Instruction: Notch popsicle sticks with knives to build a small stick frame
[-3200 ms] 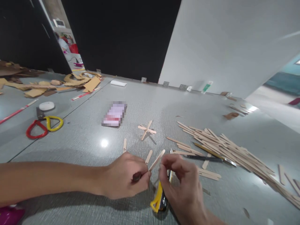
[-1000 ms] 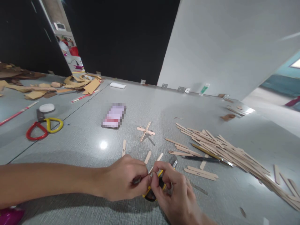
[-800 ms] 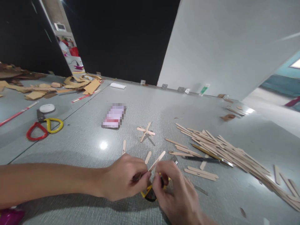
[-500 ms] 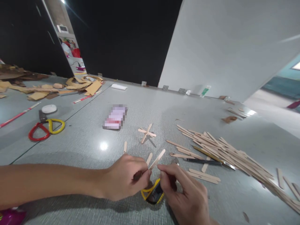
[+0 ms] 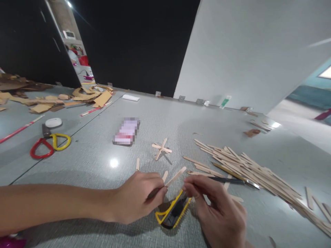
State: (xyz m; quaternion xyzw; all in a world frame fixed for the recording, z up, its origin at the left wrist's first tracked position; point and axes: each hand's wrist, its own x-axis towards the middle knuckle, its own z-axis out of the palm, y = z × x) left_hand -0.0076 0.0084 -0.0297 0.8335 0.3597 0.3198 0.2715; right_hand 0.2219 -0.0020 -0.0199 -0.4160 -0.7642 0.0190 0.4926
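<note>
My left hand [image 5: 141, 196] pinches a wooden craft stick [image 5: 176, 176] between thumb and fingers, and the stick's free end points up to the right. Apart from that stick, my right hand [image 5: 217, 206] has its thumb and forefinger pressed together; whatever may be between them is too small to make out. Below and between the hands lies a yellow-and-black tool [image 5: 174, 212] that looks like a box cutter. Beyond them, several craft sticks joined in a star shape [image 5: 161, 148] rest on the table. Two more sticks show partly behind my left hand.
A large pile of craft sticks [image 5: 248, 168] spreads over the right side, with a dark pen-like tool [image 5: 230, 179] by it. Left are a phone [image 5: 126, 131], red-and-yellow scissors [image 5: 49, 141], a white case [image 5: 53, 122] and cardboard scraps [image 5: 100, 100]. Dark and pale panels rise behind.
My right hand has moved right, away from the stick, uncovering more of the yellow-and-black tool. The stick in my left hand has tilted slightly lower.
</note>
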